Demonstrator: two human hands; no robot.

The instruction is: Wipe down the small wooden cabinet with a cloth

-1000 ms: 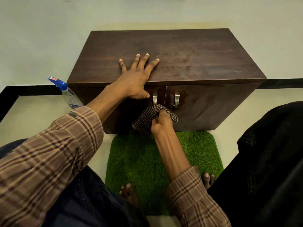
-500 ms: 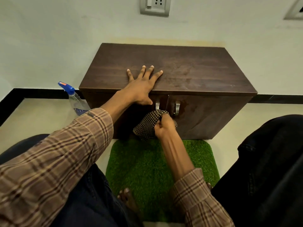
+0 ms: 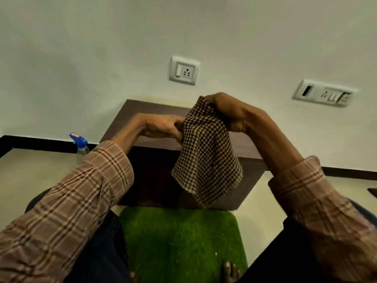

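A small dark wooden cabinet (image 3: 155,176) stands against the wall in front of me, its doors closed. A brown-and-cream checked cloth (image 3: 206,160) hangs in the air above the cabinet's top front edge. My right hand (image 3: 230,113) grips the cloth's upper corner. My left hand (image 3: 165,127) pinches its left edge, just below and to the left of the right hand. Both hands are lifted off the cabinet. The cloth hides the middle of the cabinet's front and the door handles.
A clear spray bottle with a blue trigger (image 3: 80,146) stands on the floor left of the cabinet. A green grass mat (image 3: 181,242) lies in front of it, with my toes at its near edge. Two wall sockets (image 3: 184,70) (image 3: 324,93) sit above the cabinet.
My right hand has lifted the cloth from the cabinet's front up above its top. My left hand has left the cabinet top and taken hold of the cloth's edge. The camera has tilted upward.
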